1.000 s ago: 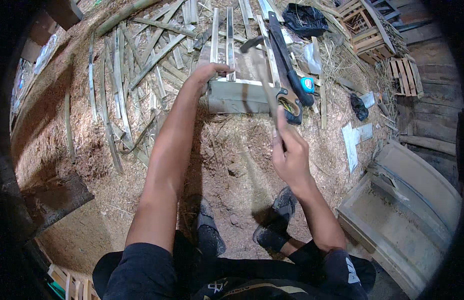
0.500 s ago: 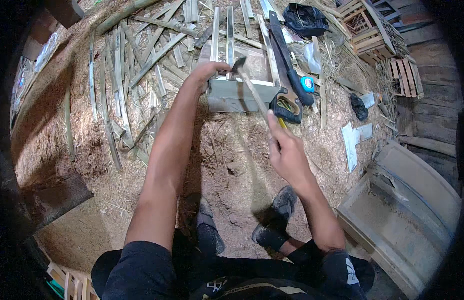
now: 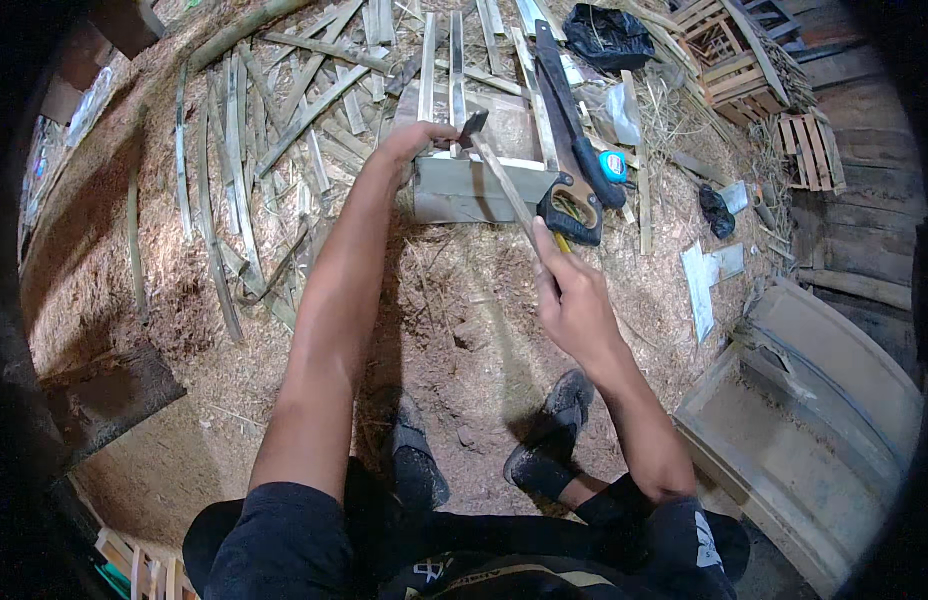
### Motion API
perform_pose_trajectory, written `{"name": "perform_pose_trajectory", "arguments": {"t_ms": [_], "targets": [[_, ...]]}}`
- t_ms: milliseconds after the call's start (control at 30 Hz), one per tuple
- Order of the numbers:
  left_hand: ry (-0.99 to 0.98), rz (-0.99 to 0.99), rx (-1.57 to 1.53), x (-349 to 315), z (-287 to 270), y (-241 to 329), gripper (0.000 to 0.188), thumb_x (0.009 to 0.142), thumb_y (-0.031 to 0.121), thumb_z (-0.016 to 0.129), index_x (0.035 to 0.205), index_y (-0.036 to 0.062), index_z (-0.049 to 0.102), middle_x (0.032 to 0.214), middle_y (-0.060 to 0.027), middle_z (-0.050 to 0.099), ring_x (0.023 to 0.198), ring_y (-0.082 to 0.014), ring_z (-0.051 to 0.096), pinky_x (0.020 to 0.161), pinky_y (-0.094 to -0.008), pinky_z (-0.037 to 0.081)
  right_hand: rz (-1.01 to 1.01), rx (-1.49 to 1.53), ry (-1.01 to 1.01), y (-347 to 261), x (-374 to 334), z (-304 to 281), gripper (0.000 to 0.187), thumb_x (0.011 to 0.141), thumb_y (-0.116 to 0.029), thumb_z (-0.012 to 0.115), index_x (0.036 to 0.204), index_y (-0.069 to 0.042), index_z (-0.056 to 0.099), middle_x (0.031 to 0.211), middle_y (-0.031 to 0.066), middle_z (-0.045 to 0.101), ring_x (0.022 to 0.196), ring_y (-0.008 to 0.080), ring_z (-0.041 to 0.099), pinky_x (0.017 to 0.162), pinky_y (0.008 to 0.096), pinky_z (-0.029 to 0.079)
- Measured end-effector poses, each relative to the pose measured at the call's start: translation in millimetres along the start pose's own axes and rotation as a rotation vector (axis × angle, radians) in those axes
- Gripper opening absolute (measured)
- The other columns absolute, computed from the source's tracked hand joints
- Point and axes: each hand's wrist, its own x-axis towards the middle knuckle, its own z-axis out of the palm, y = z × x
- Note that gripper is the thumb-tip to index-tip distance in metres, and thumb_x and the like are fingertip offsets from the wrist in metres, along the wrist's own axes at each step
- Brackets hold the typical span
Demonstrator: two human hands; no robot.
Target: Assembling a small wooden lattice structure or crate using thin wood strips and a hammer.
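Observation:
In my right hand (image 3: 576, 305) is a hammer (image 3: 504, 182), gripped by its long wooden handle. Its dark head rests on or just above a narrow wooden strip (image 3: 457, 75), close to the fingertips of my left hand (image 3: 416, 142). That hand is closed at the strip's near end; whatever it pinches is too small to make out. Two more strips, one on the left (image 3: 428, 70) and one on the right (image 3: 535, 100), point away from me. Just in front of the hands lies a handsaw (image 3: 572, 212) with a black and tan handle, its wide grey blade stretching leftward.
A long dark tool with a black handle (image 3: 584, 150) and a blue tape measure (image 3: 612, 166) lie right of the strips. Loose slats (image 3: 314, 120) cover the left ground. Black plastic bag (image 3: 609, 38), wooden crates (image 3: 734, 65) and a large dusty casing (image 3: 794, 400) stand right.

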Motion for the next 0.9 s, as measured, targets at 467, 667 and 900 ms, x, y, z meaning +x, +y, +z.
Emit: {"name": "perform_pose_trajectory", "arguments": {"t_ms": [467, 667, 900], "targets": [[0.036, -0.002, -0.033, -17.4, 16.2, 14.4, 0.028, 0.071, 0.028, 0.083, 0.080, 0.0051, 0.069, 0.082, -0.0054, 0.064, 0.070, -0.0174, 0.058, 0.064, -0.0323, 0.048, 0.049, -0.015, 0.023, 11.5, 1.1, 2.5, 0.062, 0.089, 0.004, 0.056, 0.148, -0.008, 0.044, 0.094, 0.0252, 0.064, 0.079, 0.0397, 0.064, 0.074, 0.0426, 0.052], [0.024, -0.040, -0.044, 7.6, -5.0, -2.5, 0.026, 0.076, 0.028, 0.078, 0.086, 0.0052, 0.072, 0.085, -0.0073, 0.067, 0.073, -0.0183, 0.062, 0.069, -0.0317, 0.050, -0.020, 0.075, 0.159, 5.5, -1.3, 9.7, 0.061, 0.089, 0.002, 0.055, 0.148, -0.007, 0.044, 0.088, 0.0248, 0.063, 0.078, 0.0367, 0.064, 0.074, 0.0434, 0.052], [0.014, -0.043, -0.017, 5.2, -0.9, -1.8, 0.024, 0.078, 0.026, 0.077, 0.089, 0.0051, 0.073, 0.084, -0.0049, 0.066, 0.072, -0.0170, 0.062, 0.065, -0.0300, 0.050, 0.010, 0.112, 0.157, 5.5, -5.3, 14.6, 0.059, 0.091, -0.003, 0.056, 0.149, -0.003, 0.042, 0.092, 0.0258, 0.065, 0.081, 0.0383, 0.066, 0.081, 0.0480, 0.052]]}}
